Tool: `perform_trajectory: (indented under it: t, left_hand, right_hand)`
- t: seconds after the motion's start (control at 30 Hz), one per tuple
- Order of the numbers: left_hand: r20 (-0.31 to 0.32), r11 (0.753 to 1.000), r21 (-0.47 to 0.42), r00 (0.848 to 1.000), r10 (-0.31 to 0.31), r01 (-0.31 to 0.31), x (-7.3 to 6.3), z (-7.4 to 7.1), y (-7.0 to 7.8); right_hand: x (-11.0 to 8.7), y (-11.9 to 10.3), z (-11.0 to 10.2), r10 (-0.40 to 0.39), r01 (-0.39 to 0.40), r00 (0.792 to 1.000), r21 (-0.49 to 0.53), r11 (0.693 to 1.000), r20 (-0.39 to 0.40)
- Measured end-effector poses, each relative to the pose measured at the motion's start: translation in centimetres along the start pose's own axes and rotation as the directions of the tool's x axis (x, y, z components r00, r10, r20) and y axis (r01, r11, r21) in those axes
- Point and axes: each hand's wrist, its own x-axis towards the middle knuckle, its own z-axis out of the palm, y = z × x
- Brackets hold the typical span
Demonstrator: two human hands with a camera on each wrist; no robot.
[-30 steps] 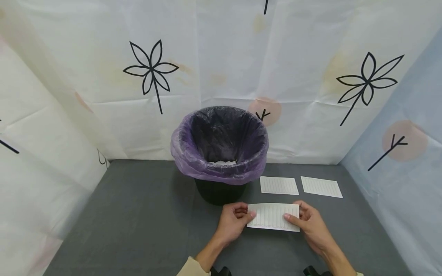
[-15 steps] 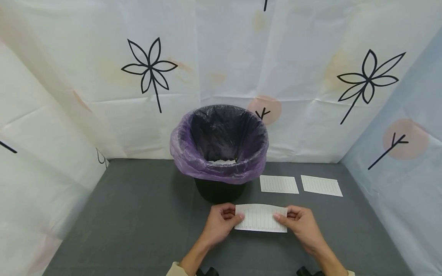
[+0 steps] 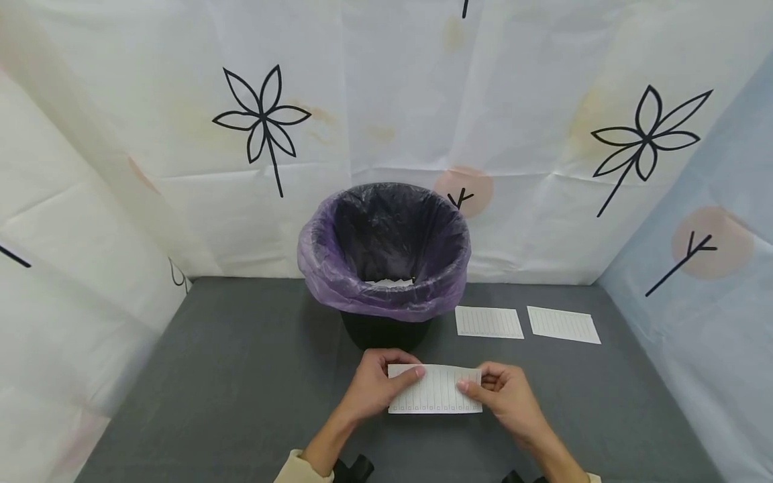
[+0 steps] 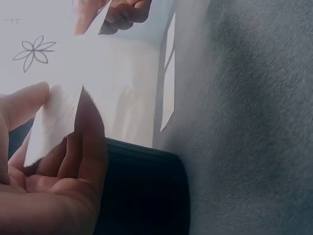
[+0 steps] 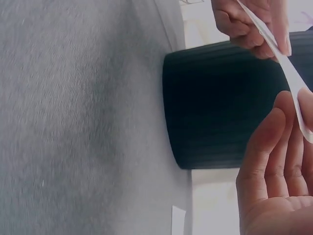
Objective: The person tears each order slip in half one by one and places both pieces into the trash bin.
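Observation:
A lined sheet of paper (image 3: 437,396) is stretched between both hands in front of the bin, close over the table in the head view. My left hand (image 3: 376,386) pinches its left end, thumb on top and fingers behind. At the right end, my right hand (image 3: 510,399) grips it between thumb and fingers. In the left wrist view the sheet (image 4: 56,122) bends slightly in the left fingers. The right wrist view shows the paper (image 5: 288,73) nearly edge-on between the two hands.
A dark bin (image 3: 386,329) with a purple bag (image 3: 314,258) over its rim stands behind the hands, white paper pieces (image 3: 389,283) inside. Two lined sheets lie to its right: one nearer (image 3: 489,323), one farther (image 3: 563,325). A patterned cloth (image 3: 386,100) hangs behind the grey table (image 3: 241,389).
Both hands have carried the paper leftward and slightly closer to the person. The left thumb now lies farther in over the sheet. The bin and the two sheets on the table stay put.

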Motion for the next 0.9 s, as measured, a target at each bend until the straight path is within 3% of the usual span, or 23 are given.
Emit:
perform_trajectory:
  t: [0.23,0.4,0.6,0.9]
  left_hand:
    - [-0.003,0.993,0.11,0.999,0.035,-0.034,-0.3,-0.3,0.6]
    - [-0.015,0.98,0.186,0.997,0.072,-0.068,-0.8,-0.4,1.3]
    - [-0.046,0.978,0.193,0.995,0.09,-0.079,-1.6,-1.0,2.4]
    - [-0.071,0.977,0.181,0.989,0.127,-0.113,-2.2,-2.1,3.5]
  right_hand:
    - [0.1,-0.8,0.9,-0.072,0.077,0.995,-0.073,0.994,0.069]
    - [0.7,-1.5,1.7,-0.176,0.19,0.98,-0.182,0.965,0.092]
    - [1.5,-2.5,3.0,-0.276,0.293,0.956,-0.266,0.918,0.099]
    - [2.5,-4.2,4.8,-0.326,0.336,0.941,-0.329,0.883,0.086]
